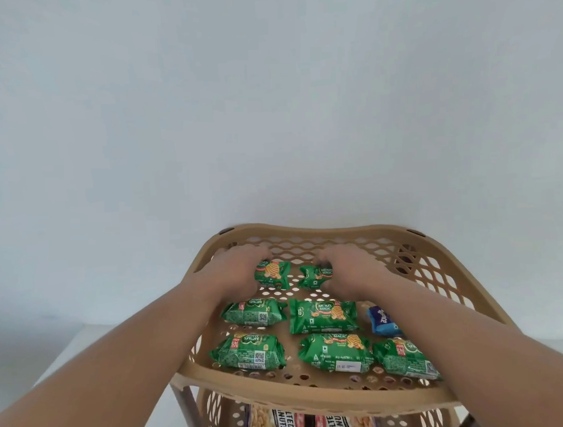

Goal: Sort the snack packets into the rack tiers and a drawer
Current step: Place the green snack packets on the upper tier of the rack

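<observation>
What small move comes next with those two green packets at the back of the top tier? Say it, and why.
Probably set both down and let go. The left hand and right hand each hold a green packet low over the back of the top tier, continuing the rows of green packets already lying in front.

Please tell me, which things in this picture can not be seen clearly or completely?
- Head view: the blue packet is partly covered by the right forearm; its name is unreadable.
- The peanut packets on the lower tier are cut off by the bottom edge and the top tier.
- The fingertips of the left hand and right hand curl out of sight over green packets.
- No drawer is in view.
</observation>
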